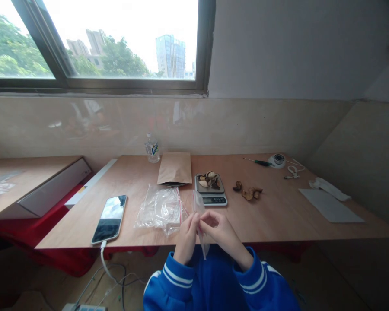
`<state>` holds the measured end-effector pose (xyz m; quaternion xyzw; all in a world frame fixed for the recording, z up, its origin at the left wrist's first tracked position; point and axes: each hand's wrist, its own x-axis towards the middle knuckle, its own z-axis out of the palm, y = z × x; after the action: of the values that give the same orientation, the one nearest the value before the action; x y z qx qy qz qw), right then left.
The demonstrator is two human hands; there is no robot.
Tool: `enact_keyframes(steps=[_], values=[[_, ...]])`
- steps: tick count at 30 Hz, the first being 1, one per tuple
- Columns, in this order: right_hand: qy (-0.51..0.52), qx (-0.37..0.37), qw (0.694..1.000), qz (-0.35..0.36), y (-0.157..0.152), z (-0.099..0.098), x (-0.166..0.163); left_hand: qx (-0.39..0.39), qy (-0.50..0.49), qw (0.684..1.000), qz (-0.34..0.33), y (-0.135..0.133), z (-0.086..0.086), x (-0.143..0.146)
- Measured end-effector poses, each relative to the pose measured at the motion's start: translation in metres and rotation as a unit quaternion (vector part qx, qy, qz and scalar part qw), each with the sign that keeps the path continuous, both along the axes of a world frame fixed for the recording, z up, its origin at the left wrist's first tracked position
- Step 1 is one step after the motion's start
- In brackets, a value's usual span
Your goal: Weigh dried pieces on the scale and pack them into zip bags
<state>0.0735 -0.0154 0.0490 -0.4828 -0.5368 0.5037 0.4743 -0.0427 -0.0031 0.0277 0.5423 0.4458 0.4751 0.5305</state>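
Observation:
At the table's front edge, my left hand (187,235) and my right hand (223,231) pinch a clear zip bag (198,201) between them. The bag is held on edge, part of it above my fingers and part hanging below. Just beyond it stands a kitchen scale (215,201) with dried brown and pale slices (209,179) on its plate; the display is too small to read. More dried brown pieces (251,193) lie on the table right of the scale. A pile of clear plastic bags (162,209) is left of my hands.
A brown paper bag (175,168) and a plastic bottle (152,149) are at the back. A phone (109,219) with a cable lies at left. To the right are a screwdriver (261,163), a small white camera (277,160), a white cable (291,172) and a grey sheet (330,206).

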Motion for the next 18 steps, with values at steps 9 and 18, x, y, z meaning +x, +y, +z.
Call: enact_keyframes(steps=[9,18], values=[[-0.081,0.057,0.973,-0.208,0.026,-0.01,0.049,0.016,0.128,0.98,0.151,0.016,0.004,-0.023],[-0.353,0.213,0.894,-0.177,0.108,-0.042,0.086,-0.014,0.093,0.981,0.167,0.033,0.007,0.007]])
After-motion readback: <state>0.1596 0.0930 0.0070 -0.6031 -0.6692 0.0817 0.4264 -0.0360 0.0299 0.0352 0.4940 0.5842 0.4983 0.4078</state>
